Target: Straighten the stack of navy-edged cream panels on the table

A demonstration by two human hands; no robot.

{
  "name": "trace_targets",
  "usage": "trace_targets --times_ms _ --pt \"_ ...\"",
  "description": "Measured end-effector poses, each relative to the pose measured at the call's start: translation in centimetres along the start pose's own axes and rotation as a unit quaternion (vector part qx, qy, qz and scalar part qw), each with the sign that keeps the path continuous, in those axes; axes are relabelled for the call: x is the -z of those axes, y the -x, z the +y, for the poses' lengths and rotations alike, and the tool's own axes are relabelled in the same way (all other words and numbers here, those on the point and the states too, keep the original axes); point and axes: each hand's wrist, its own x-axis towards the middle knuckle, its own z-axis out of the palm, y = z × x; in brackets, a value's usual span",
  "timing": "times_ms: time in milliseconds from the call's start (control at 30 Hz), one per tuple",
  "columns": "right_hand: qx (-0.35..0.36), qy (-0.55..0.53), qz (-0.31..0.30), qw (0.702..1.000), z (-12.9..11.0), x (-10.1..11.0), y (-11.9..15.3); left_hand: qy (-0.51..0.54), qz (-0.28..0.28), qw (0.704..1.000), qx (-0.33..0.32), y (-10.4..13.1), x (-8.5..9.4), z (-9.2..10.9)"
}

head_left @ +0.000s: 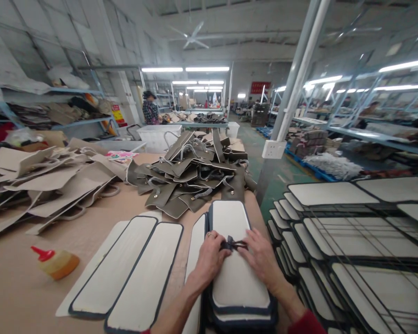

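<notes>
Pinching a small dark strap (pixel 232 243) between them, the left hand (pixel 209 260) and right hand (pixel 261 257) meet over the middle of a white, dark-edged panel (pixel 235 278) that tops a stack at the near edge of the worktop (pixel 17 287). The fingers (pixel 218 246) of both hands are drawn in narrow on the strap, though the fingertips themselves are largely hidden behind it, and it cannot be told how the strap is joined to the panel. A ring shows on the left hand. Both forearms are cut off by the bottom of the frame; a red sleeve (pixel 304 324) covers the right wrist.

More white panels (pixel 142 273) lie flat to the left, partly overlapping. A yellow squeeze bottle (pixel 55 262) with a red cap lies on its side near the left edge. Beyond the stack, a heap of grey-green bag pieces (pixel 191 178) with handles sprawls across the worktop, and a beige pile (pixel 52 181) spreads to its left, cut off by the frame. To the right, wire racks (pixel 362 250) carry rows of further panels, blurred towards the corner. A person in a checked top (pixel 150 111) stands far back by the shelves, too small to make out in detail.
</notes>
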Motion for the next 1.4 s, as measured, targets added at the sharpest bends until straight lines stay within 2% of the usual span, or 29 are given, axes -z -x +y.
trace_targets --times_ms 100,267,400,500,667,767,833,900,967,1000,1067,1133,1200,1300,1333,1400 --pt "0.027 0.020 -0.054 0.998 -0.7 0.0 -0.6 0.026 0.019 0.999 -0.006 -0.1 -0.4 -0.4" --pt "0.020 0.039 -0.123 0.991 -2.2 0.6 -0.6 0.066 0.050 0.996 -0.013 -0.2 -0.5 -1.1" --pt "0.022 0.029 -0.165 0.986 -2.7 0.2 -1.1 0.052 0.028 0.998 -0.005 -0.5 -0.6 -1.2" --pt "-0.008 -0.016 -0.198 0.980 -2.9 0.0 -1.5 0.051 0.012 0.999 -0.005 -0.5 -0.9 -1.5" --pt "-0.044 -0.092 -0.218 0.971 -3.3 0.6 -2.3 0.064 -0.003 0.998 -0.022 -0.5 -0.7 -1.5" --pt "-0.046 -0.127 -0.229 0.964 -2.9 1.4 -3.4 0.111 0.020 0.994 -0.012 -0.6 0.0 -0.8" --pt "-0.052 -0.145 -0.208 0.966 -2.0 2.0 -4.1 0.172 0.000 0.985 0.012 -0.7 0.6 0.1" --pt "-0.062 -0.151 -0.165 0.973 -0.7 2.3 -4.2 0.286 -0.082 0.953 0.057 -0.9 1.4 1.2" --pt "-0.064 -0.150 -0.134 0.978 0.7 2.1 -3.6 0.435 -0.155 0.882 0.097 -1.2 2.8 2.3" --pt "-0.061 -0.151 -0.128 0.978 1.2 1.7 -3.0 0.502 -0.161 0.843 0.105 -1.5 3.7 2.8" --pt "-0.048 -0.156 -0.124 0.979 1.7 0.7 -1.7 0.603 -0.110 0.785 0.090 -2.4 5.9 3.7" --pt "-0.038 -0.164 -0.111 0.979 1.5 -0.5 -0.5 0.644 -0.030 0.761 0.064 -3.3 8.0 4.2" --pt "-0.045 -0.181 -0.092 0.978 1.0 -1.2 -0.1 0.634 -0.025 0.771 0.044 -4.0 9.4 4.3" --pt "-0.092 -0.235 -0.035 0.967 1.1 -0.6 -1.0 0.554 -0.047 0.831 0.019 -3.8 10.5 3.9" --pt "-0.115 -0.263 -0.003 0.958 1.6 0.0 -1.5 0.516 -0.023 0.856 0.014 -3.3 10.8 3.7" --pt "-0.157 -0.317 0.082 0.932 3.7 1.9 -2.4 0.444 0.064 0.894 0.013 -2.1 11.7 3.2"
